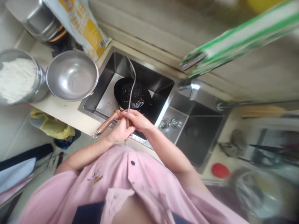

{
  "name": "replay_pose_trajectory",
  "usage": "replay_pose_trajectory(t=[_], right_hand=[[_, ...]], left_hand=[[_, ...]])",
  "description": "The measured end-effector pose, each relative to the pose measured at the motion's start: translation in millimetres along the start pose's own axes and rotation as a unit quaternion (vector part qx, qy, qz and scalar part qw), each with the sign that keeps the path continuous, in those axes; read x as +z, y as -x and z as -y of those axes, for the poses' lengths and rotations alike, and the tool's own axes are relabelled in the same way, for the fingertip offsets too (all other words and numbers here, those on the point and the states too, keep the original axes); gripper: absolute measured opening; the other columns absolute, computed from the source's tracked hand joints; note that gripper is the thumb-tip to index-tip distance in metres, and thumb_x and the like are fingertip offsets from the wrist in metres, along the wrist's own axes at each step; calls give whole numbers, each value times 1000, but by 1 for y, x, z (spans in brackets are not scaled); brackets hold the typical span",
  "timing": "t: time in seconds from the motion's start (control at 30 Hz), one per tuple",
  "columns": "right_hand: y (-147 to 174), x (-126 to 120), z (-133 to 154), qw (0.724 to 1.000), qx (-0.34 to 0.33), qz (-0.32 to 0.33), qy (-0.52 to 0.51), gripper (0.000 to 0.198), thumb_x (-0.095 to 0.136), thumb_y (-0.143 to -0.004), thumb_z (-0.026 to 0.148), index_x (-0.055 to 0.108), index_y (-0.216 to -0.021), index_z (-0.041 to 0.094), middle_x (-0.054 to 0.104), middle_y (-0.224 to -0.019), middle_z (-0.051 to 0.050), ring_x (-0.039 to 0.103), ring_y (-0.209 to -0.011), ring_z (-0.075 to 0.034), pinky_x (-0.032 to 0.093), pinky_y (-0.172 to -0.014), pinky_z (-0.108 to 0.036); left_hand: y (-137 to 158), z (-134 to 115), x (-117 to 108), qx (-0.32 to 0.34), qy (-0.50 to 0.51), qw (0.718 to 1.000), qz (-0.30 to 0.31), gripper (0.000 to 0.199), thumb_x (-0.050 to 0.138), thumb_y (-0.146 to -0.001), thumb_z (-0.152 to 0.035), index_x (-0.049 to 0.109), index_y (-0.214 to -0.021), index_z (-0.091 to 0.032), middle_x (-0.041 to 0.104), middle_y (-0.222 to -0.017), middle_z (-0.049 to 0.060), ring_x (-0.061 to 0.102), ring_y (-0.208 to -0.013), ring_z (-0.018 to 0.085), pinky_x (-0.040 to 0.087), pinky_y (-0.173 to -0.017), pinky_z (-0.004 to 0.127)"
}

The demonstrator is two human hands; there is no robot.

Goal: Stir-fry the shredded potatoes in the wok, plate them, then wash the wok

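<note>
My left hand (120, 131) and my right hand (138, 120) are close together at the near rim of the sink, fingers closed around the handle of a metal spatula (132, 90). The spatula's thin shaft runs away from me, and its blade is at the far end, over the sink. Below it, a black wok (120, 90) sits in the left basin, with wet, shiny patches inside. The wok's brown wooden handle (108, 122) sticks out over the sink edge, beside my left hand. Much of the spatula's grip is hidden by my fingers.
A steel bowl (72, 77) and a container of white powder (17, 79) stand left of the sink (168, 107). Behind them is a printed bag (86, 29). A green-and-white wrapped object (238, 37) juts in from the upper right, near the faucet (194, 90). A red round object (220, 170) lies right.
</note>
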State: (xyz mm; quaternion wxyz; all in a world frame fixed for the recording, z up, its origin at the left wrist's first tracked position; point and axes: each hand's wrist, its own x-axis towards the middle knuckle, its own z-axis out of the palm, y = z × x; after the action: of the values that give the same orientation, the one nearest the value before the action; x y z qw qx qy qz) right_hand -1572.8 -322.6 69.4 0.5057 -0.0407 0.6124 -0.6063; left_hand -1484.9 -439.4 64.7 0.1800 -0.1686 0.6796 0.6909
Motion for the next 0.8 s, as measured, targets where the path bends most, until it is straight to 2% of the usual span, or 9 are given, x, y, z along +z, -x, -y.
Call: replay_pose_trajectory(t=[0.07, 0.1, 0.2, 0.23, 0.33, 0.43, 0.57, 0.7, 0.8], right_hand=[[9, -10, -16, 996, -2, -51, -72, 38, 68, -75, 52, 49, -82, 19, 66, -75, -3, 65, -74, -16, 55, -67, -29], [17, -18, -19, 993, 5, -82, -87, 41, 70, -74, 52, 46, -81, 20, 63, -71, -1, 63, -66, -14, 54, -63, -28], [53, -43, -21, 987, 54, -124, -88, 49, 72, -74, 54, 36, -76, 20, 44, -55, 8, 39, -42, -4, 38, -43, -19], [66, -50, -21, 985, 68, -129, -88, 51, 72, -75, 54, 33, -75, 20, 38, -54, 9, 31, -41, -2, 31, -41, -17], [101, -64, -20, 982, 75, -151, -89, 55, 74, -73, 54, 31, -74, 20, 31, -56, 9, 23, -43, -1, 22, -40, -15], [127, -70, -21, 979, 44, -178, -84, 50, 73, -75, 53, 35, -76, 21, 30, -57, 8, 25, -44, -3, 23, -40, -16], [152, -75, -31, 972, 43, -217, -77, 47, 69, -76, 56, 38, -76, 21, 30, -56, 7, 24, -43, -4, 25, -40, -19], [174, -77, -42, 965, 76, -250, -18, 43, 76, -70, 50, 45, -78, 22, 31, -58, 6, 28, -46, -6, 26, -41, -21], [189, -80, -39, 957, 60, -269, 92, 30, 74, -72, 45, 53, -83, 25, 44, -62, 0, 40, -50, -11, 34, -44, -26]], left_hand=[[-9, 1, -17, 18, -93, 994, 63, 18, 75, -67, -25, 60, -73, -20, 63, -64, 2, 61, -62, 17, 44, -57, 24], [-17, 3, -31, 17, -140, 989, 53, 19, 77, -66, -28, 59, -69, -20, 64, -65, 2, 62, -67, 18, 44, -60, 24], [-49, 14, -76, -13, -255, 963, -83, 26, 77, -68, -37, 58, -66, -20, 61, -64, 2, 62, -74, 20, 42, -61, 23], [-61, 20, -86, -44, -266, 960, -72, 29, 81, -64, -37, 58, -64, -19, 59, -59, 1, 62, -71, 20, 41, -59, 22], [-91, 36, -98, -196, -160, 963, 88, 30, 85, -58, -32, 61, -63, -16, 61, -55, 3, 62, -60, 18, 44, -56, 23], [-106, 48, -94, -304, 16, 934, 187, 30, 85, -61, -29, 63, -69, -11, 70, -68, 14, 66, -59, 19, 52, -60, 28], [-108, 48, -98, -373, 66, 905, 194, 22, 81, -65, -17, 62, -74, -9, 71, -73, 18, 69, -62, 20, 56, -60, 28], [-95, 34, -108, -387, 108, 907, 124, 11, 69, -72, -12, 59, -77, -12, 66, -65, 8, 62, -53, 13, 50, -47, 19], [-76, 23, -106, -391, 169, 898, 113, 11, 65, -77, -17, 55, -78, -14, 57, -60, 2, 55, -48, 9, 43, -40, 15]])
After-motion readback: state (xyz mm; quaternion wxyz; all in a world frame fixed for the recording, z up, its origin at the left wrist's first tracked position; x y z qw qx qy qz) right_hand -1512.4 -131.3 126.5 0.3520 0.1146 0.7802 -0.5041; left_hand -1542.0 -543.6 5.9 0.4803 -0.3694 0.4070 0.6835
